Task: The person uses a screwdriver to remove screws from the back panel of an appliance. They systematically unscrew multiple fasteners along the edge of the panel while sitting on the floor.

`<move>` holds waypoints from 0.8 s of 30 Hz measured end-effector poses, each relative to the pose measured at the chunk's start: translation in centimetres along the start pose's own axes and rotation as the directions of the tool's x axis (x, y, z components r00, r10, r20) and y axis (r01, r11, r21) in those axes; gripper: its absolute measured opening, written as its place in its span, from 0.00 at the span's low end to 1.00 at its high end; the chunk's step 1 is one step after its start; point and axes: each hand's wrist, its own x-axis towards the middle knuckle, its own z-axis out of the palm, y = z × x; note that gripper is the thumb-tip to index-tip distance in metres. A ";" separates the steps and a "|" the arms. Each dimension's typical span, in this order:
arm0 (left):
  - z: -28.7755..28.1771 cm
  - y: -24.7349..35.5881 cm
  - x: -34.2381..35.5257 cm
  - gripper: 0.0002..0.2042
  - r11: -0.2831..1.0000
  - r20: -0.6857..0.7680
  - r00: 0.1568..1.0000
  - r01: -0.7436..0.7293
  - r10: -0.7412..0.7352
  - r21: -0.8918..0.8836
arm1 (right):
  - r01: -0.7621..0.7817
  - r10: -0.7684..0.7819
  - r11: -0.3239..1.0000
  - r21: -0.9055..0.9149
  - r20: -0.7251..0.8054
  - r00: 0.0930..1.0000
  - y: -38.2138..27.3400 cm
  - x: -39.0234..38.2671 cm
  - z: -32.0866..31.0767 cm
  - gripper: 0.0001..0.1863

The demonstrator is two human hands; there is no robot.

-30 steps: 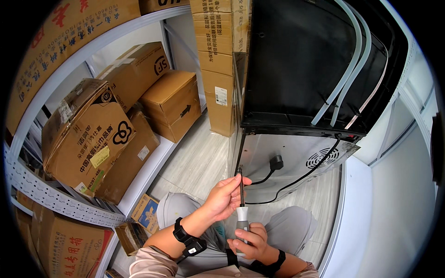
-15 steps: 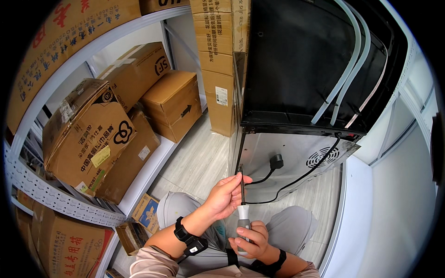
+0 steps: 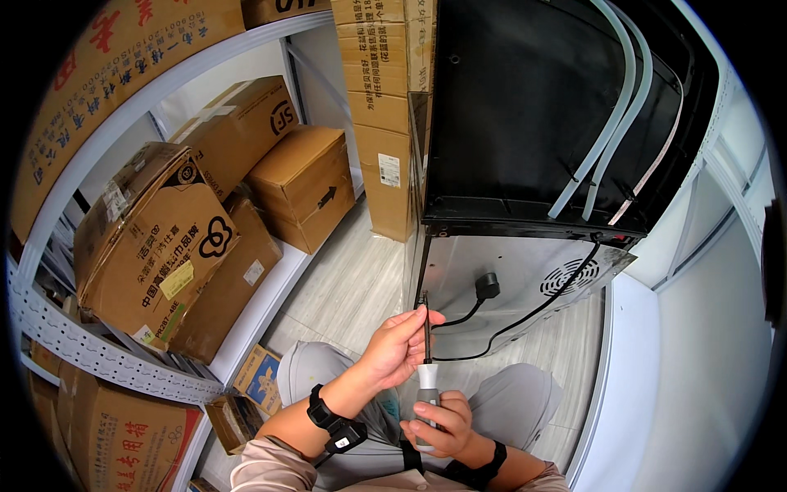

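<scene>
**Screwdriver at metal panel**

Grey floor lies below; cardboard boxes occupy shelving at left. Right-hand fingers wrap the handle; left-hand fingers pinch the shaft near its tip, at the panel's left edge.

From my end I count two hands: one left hand and one right hand. I see one screwdriver, one machine, two pale tubes, one plug and one round vent. I make out four boxes on the middle shelf, two on the top shelf, one tall carton and two wrist straps; the lower boxes I cannot count for certain
</scene>
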 end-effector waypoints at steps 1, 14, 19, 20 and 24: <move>0.0 0.0 0.0 0.15 1.000 -0.004 1.000 -0.001 0.001 0.005 | -0.003 0.003 1.000 -0.005 0.001 1.000 0.0 0.0 0.1 0.20; -0.2 -0.4 0.5 0.15 0.983 -0.078 0.993 -0.077 0.091 0.168 | -0.230 0.235 0.972 0.057 -0.111 0.966 -1.7 0.5 1.0 0.28; -0.6 -0.5 0.2 0.15 0.948 -0.136 0.977 -0.117 0.163 0.296 | -0.081 0.082 0.996 -0.024 0.064 0.995 -0.8 0.0 1.0 0.21; -0.6 -0.5 0.1 0.15 0.938 -0.136 0.974 -0.131 0.182 0.321 | -0.053 0.058 0.998 -0.044 0.114 0.992 -0.7 0.0 0.7 0.20; -0.7 -0.4 0.1 0.14 0.928 -0.128 0.974 -0.134 0.189 0.349 | -0.068 0.071 0.997 -0.025 0.156 0.985 -0.6 0.7 -0.3 0.21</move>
